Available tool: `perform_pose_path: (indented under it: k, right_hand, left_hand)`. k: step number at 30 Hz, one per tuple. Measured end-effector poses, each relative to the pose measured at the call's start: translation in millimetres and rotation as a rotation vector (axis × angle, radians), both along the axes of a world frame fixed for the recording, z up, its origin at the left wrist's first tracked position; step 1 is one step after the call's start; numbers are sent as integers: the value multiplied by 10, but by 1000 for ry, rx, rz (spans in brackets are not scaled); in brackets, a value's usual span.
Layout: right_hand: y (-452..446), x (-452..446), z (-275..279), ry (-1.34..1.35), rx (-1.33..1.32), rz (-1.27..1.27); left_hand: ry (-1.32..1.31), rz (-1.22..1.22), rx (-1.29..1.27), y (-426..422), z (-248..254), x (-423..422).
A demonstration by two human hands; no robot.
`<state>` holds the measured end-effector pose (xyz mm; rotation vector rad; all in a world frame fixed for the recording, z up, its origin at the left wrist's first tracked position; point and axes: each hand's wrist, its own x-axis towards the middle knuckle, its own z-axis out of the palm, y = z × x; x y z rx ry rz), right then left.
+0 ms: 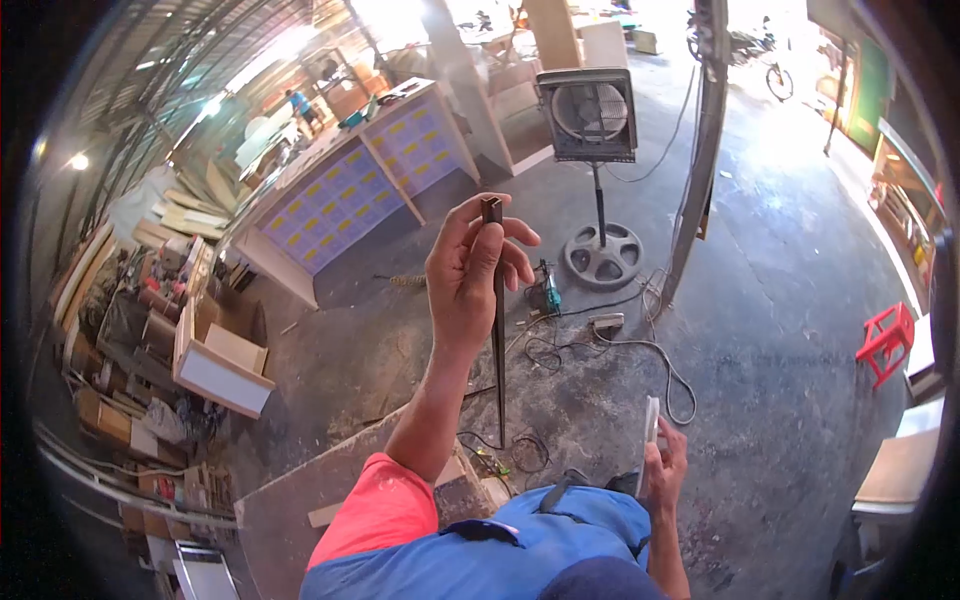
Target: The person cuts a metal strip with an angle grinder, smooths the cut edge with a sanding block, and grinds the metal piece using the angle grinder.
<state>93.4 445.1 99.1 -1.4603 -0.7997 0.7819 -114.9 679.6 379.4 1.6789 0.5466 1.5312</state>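
Note:
My left hand [468, 268] is raised in front of me, its thumb and fingers closed on the top part of a long, thin, dark channel strip [501, 350]. The strip hangs down nearly upright, with its hollow end showing above my thumb. Lower on the right, beside my body, my right hand [664, 467] grips a white, flat, narrow object [651, 425], seen edge-on. What this object is cannot be made out. The two held things are well apart.
A large fan [590, 112] stands ahead on a round base. Cables, a power strip [607, 321] and a teal tool [550, 290] lie on the floor. Cabinets [350, 190] and wood pieces are left, a red stool [886, 343] right. Another person [301, 107] is far back.

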Motion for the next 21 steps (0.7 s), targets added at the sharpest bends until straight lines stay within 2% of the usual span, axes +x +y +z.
perform_pose_path:
  k: [2,4,5,7,11,15,20,21]
  right_hand:
    - [272,16,211,-32,61,55]
    - [536,-11,634,-225,161,93]
    - [694,-8,821,-225,167,120]
    - [1037,-12,1225,-403,545,124]
    - [1795,-44,2194,-526,1014,95]
    - [2246,-85,2662,-594,1140,158]
    - [2569,148,2763,-512,1213,272]
    - [2631,222,2811,-503,1220,286]
  left_hand:
    - [-16,43,14,-25,-3,-41]
    - [-50,1,14,-48,-17,-106]
    - [-53,29,18,-92,2,-104]
    - [-90,27,-28,-190,62,-51]
    - [-112,31,12,-270,110,135]
    - [-157,183,28,-341,203,429]
    - [-158,308,13,-206,71,667]
    - [-71,457,50,-184,16,788]
